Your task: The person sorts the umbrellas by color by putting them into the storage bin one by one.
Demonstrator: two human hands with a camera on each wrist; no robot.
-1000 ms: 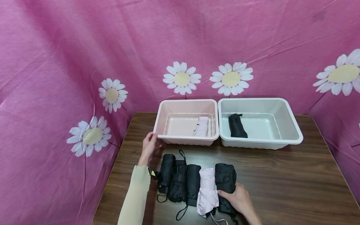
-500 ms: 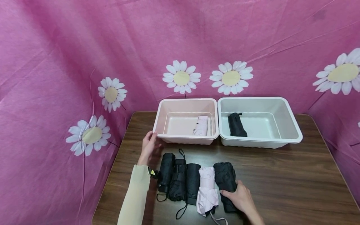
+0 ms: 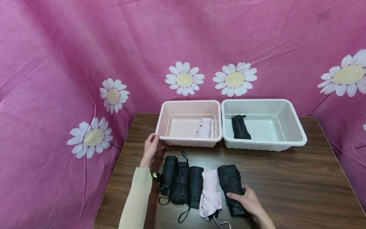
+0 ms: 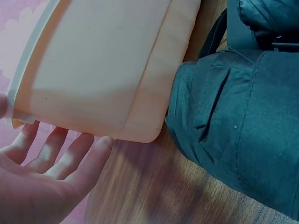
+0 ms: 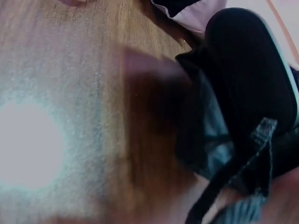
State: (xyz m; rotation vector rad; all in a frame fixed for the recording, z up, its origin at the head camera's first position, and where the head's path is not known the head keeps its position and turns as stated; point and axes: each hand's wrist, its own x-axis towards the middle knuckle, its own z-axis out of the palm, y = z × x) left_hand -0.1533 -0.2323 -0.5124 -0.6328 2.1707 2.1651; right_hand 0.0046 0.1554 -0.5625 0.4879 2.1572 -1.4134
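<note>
My left hand (image 3: 150, 149) holds the near left corner of the pink bin (image 3: 188, 140). In the left wrist view its fingers (image 4: 77, 156) lie against the bin's end wall, with the thumb at the rim. My right hand (image 3: 249, 199) grips a black folded umbrella (image 3: 228, 178), thumb along its left side. That umbrella lies tilted, its far end near a pale pink folded umbrella (image 3: 210, 190). Further left, several black folded umbrellas (image 3: 195, 184) lie side by side. The right wrist view shows the gripped umbrella's flat handle end (image 5: 250, 70) and strap, partly blurred.
Beside the pink bin stands a white bin (image 3: 266, 145) with a black folded umbrella (image 3: 240, 128) inside. The pink bin contains a pale pink folded umbrella (image 3: 204, 128). Both stand at the back of the wooden table (image 3: 300, 184), before a pink flowered curtain (image 3: 200, 38).
My right hand has shifted slightly right, and the near end of its black umbrella has swung right, away from the pale pink one. The left hand stays on the pink bin.
</note>
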